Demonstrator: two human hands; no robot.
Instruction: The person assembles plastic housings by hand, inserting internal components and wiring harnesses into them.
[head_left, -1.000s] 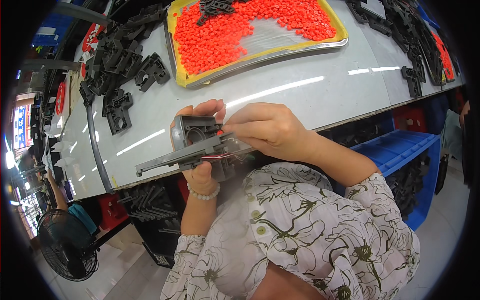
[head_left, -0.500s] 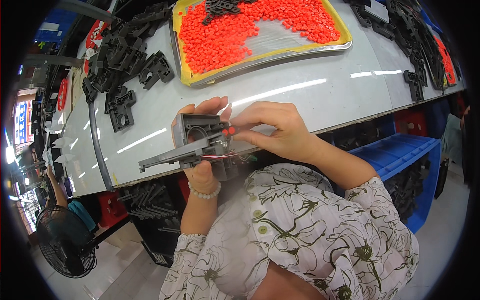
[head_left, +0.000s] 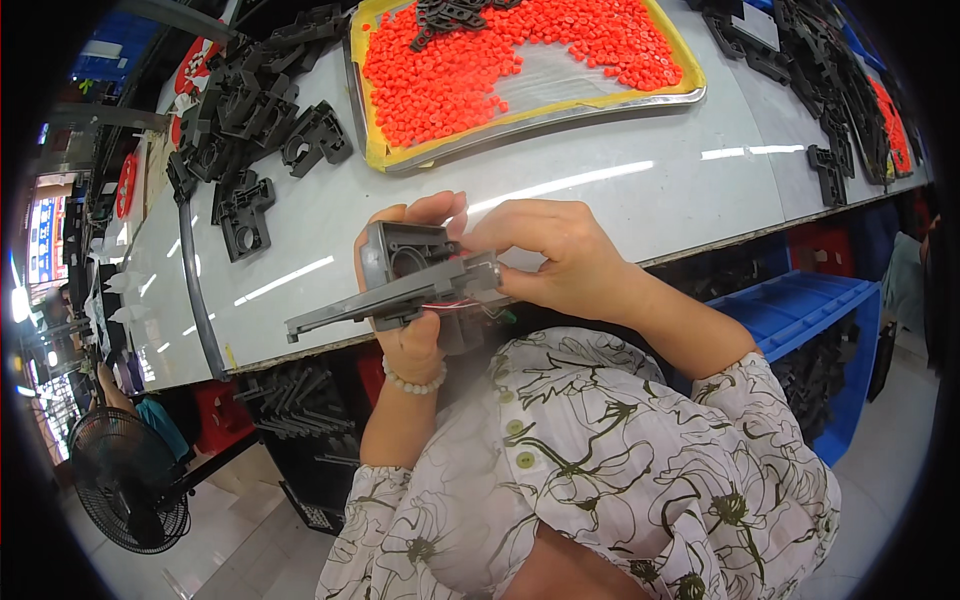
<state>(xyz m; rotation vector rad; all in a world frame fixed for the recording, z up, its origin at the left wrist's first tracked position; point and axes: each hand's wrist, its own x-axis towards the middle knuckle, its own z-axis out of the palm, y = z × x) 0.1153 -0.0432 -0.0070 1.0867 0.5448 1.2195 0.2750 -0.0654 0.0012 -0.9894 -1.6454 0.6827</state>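
My left hand (head_left: pixel 412 345) is wrapped around a dark grey plastic housing (head_left: pixel 400 236) with a round opening, its thumb below and fingers behind. A long flat grey bar (head_left: pixel 385 296) lies across the housing's front, its narrow end pointing left. Thin red and white wires (head_left: pixel 450 304) show beneath the bar. My right hand (head_left: pixel 565 250) is closed in a pinch at the right end of the bar and housing; its fingertips are partly hidden behind the part. Both hands hold the work just above the table's near edge.
A yellow-lined metal tray (head_left: pixel 520 118) of small red caps (head_left: pixel 430 95) stands on the white table (head_left: pixel 600 185). Dark plastic housings (head_left: pixel 245 105) are piled at the left, more parts (head_left: pixel 825 110) at the right. A blue crate (head_left: pixel 790 310) sits below right, a black fan (head_left: pixel 130 480) lower left.
The bar has moved up and right across the housing, hiding two red caps that showed at its right side. The right fingers have shifted slightly along with it.
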